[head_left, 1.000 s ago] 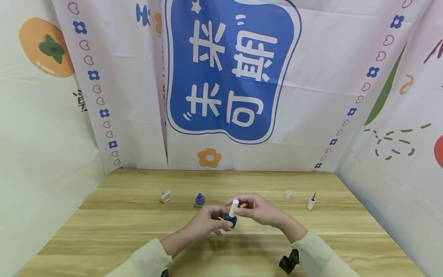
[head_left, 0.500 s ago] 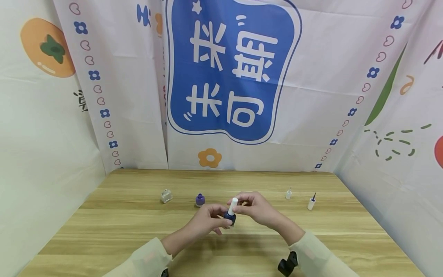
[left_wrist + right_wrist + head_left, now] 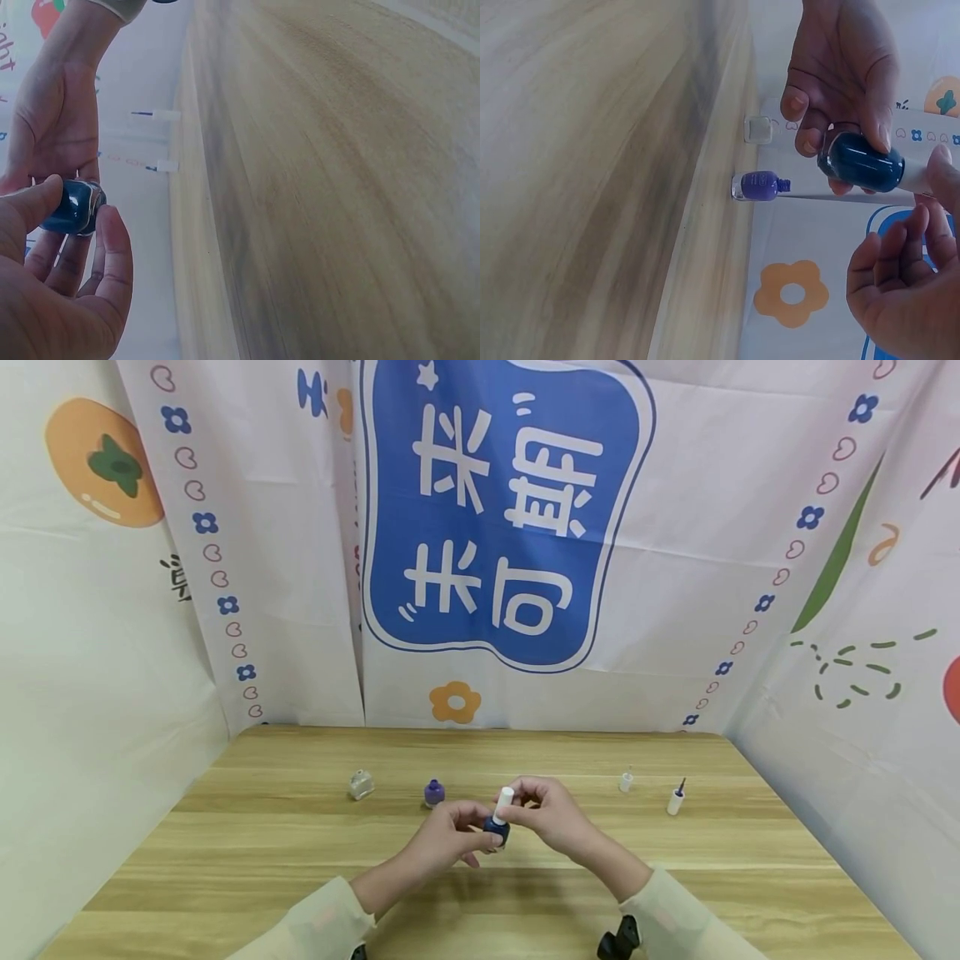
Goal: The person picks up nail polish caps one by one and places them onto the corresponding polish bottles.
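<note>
A dark blue nail polish bottle [image 3: 497, 832] with a tall white cap [image 3: 504, 805] is held tilted above the table, near its middle. My left hand [image 3: 454, 837] grips the glass body between thumb and fingers. On the cap, my right hand [image 3: 547, 814] pinches with thumb and forefinger, its other fingers loosely bent. The right wrist view shows the blue bottle [image 3: 864, 161] lying between both hands, its cap mostly covered by the right thumb. Behind the left hand stands an uncapped purple nail polish bottle [image 3: 434, 793].
A clear, uncapped bottle [image 3: 361, 785] stands at the back left. Two white caps stand at the right with brushes pointing up: a small cap [image 3: 626, 782] and a cap with a dark purple brush [image 3: 675, 800]. A printed cloth [image 3: 675, 568] hangs behind the wooden table [image 3: 300, 868].
The blue bottle and its cap have shifted slightly left and up in the head view. My right wrist has swung a little left, while my left hand has barely moved.
</note>
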`<action>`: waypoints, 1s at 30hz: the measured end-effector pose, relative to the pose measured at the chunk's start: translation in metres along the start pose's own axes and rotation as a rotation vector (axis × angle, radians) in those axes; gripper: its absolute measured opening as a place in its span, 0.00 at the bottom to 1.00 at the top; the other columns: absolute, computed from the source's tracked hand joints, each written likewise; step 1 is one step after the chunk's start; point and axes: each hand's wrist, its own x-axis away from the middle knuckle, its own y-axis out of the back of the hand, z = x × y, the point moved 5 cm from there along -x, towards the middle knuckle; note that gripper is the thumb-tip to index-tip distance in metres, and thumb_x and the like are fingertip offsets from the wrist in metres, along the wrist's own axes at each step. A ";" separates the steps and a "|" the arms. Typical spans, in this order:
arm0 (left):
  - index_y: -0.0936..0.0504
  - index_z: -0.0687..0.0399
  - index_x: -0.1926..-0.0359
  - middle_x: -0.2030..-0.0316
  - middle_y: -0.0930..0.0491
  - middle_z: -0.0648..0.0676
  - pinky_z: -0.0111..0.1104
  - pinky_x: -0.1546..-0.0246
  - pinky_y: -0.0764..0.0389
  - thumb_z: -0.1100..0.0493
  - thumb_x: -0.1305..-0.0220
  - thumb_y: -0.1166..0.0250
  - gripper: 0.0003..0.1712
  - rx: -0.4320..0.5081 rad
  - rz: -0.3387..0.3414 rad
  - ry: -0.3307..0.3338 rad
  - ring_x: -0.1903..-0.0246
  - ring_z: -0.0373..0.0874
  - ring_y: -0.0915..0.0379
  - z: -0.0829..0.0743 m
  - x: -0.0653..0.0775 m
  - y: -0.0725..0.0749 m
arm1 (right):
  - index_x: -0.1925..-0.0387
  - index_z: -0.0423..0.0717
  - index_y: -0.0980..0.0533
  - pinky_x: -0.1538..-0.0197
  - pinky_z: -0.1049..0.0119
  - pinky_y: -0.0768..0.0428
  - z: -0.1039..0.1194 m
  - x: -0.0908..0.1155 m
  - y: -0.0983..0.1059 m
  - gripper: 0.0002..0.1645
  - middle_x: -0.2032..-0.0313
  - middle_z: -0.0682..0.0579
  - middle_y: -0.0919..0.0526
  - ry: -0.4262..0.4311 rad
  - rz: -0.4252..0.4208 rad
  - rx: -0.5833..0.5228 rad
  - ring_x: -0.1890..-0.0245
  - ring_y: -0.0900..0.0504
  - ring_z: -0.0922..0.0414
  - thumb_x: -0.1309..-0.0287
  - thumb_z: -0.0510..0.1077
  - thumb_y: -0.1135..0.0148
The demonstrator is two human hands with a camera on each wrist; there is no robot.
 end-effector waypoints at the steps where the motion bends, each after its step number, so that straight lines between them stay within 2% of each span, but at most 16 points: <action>1: 0.18 0.64 0.57 0.65 0.18 0.54 0.36 0.73 0.17 0.63 0.42 0.29 0.13 -0.001 -0.004 0.000 0.67 0.47 0.20 0.000 0.000 0.000 | 0.64 0.43 0.20 0.68 0.67 0.29 -0.001 0.000 0.000 0.10 0.70 0.51 0.23 -0.003 -0.006 0.000 0.68 0.28 0.55 0.40 0.46 0.33; 10: 0.18 0.63 0.57 0.65 0.18 0.54 0.36 0.74 0.17 0.62 0.42 0.29 0.13 -0.018 -0.032 -0.010 0.68 0.46 0.20 -0.001 0.001 -0.001 | 0.69 0.43 0.24 0.69 0.68 0.32 -0.001 0.002 -0.003 0.12 0.73 0.51 0.25 -0.027 -0.056 -0.042 0.70 0.30 0.56 0.43 0.46 0.30; 16: 0.17 0.62 0.57 0.65 0.17 0.54 0.36 0.75 0.17 0.62 0.43 0.29 0.13 -0.024 -0.034 -0.011 0.68 0.46 0.20 -0.002 0.001 -0.002 | 0.69 0.42 0.25 0.70 0.69 0.32 -0.001 0.002 -0.003 0.13 0.74 0.52 0.24 -0.026 -0.053 -0.051 0.71 0.30 0.57 0.43 0.46 0.30; 23: 0.18 0.62 0.56 0.65 0.18 0.54 0.35 0.74 0.17 0.62 0.42 0.29 0.14 -0.017 -0.016 -0.011 0.68 0.46 0.20 -0.004 0.002 -0.001 | 0.61 0.41 0.22 0.65 0.67 0.27 0.002 0.001 0.005 0.10 0.68 0.51 0.22 0.009 0.056 -0.022 0.67 0.27 0.56 0.38 0.44 0.35; 30: 0.18 0.63 0.56 0.64 0.18 0.54 0.36 0.73 0.17 0.62 0.41 0.30 0.14 -0.005 0.020 -0.009 0.67 0.46 0.20 -0.005 0.003 0.000 | 0.50 0.39 0.22 0.59 0.65 0.22 0.008 0.001 0.011 0.16 0.62 0.49 0.21 0.032 0.188 -0.043 0.62 0.24 0.55 0.35 0.44 0.38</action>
